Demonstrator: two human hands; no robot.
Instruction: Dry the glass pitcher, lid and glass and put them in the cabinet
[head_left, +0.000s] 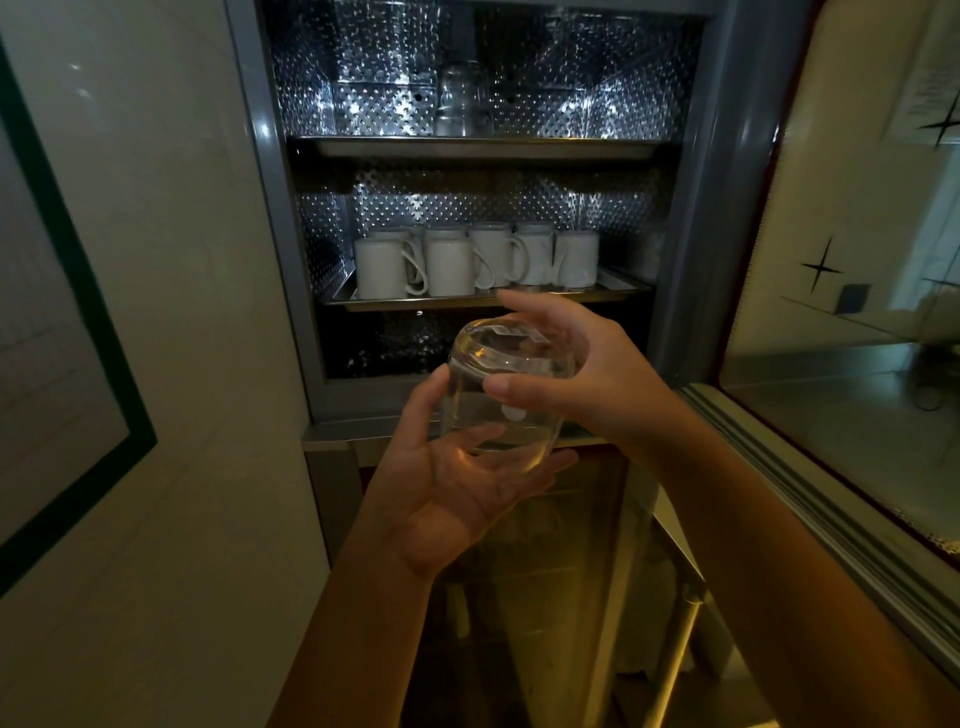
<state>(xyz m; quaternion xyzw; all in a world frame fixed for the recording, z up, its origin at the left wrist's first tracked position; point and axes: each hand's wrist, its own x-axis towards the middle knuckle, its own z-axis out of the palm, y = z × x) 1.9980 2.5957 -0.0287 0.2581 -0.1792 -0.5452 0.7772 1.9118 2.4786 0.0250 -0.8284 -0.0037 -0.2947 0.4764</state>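
Upturned glass (498, 431) in both hands: left hand (441, 488) cups it from 7 o'clock, right hand (597, 374) grips its base from 3. Mugs (467, 260) at 12 in cabinet (691, 208).

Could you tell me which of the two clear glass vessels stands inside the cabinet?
The tall clear glass vessel on the top shelf; the short clear glass tumbler is outside, held by the left hand and right hand.
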